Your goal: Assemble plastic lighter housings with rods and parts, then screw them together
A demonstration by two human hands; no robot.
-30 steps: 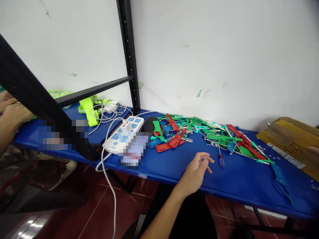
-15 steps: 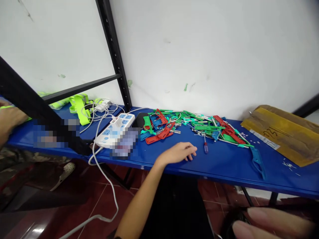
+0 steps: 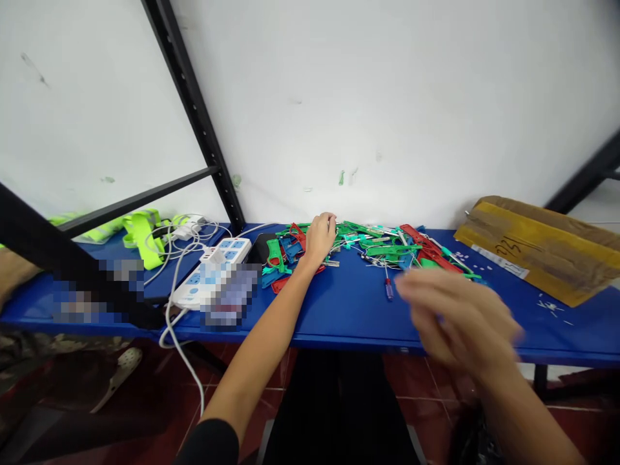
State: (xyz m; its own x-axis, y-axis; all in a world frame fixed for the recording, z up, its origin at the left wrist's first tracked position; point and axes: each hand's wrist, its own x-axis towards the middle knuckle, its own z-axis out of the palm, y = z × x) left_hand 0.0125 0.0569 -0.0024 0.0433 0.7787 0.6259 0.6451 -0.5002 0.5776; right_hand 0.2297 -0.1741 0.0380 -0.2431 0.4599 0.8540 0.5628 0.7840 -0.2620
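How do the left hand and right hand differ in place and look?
The left hand is at the pile, by the wall; the right hand is nearer the camera. The left hand looks small and fairly sharp; the right hand looks larger and blurred. Both are bare; whether either holds anything isn't clear.

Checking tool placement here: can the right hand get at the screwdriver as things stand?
Probably yes: the screwdriver handle sticks out from the pile, and nothing visible stands between it and the right hand.
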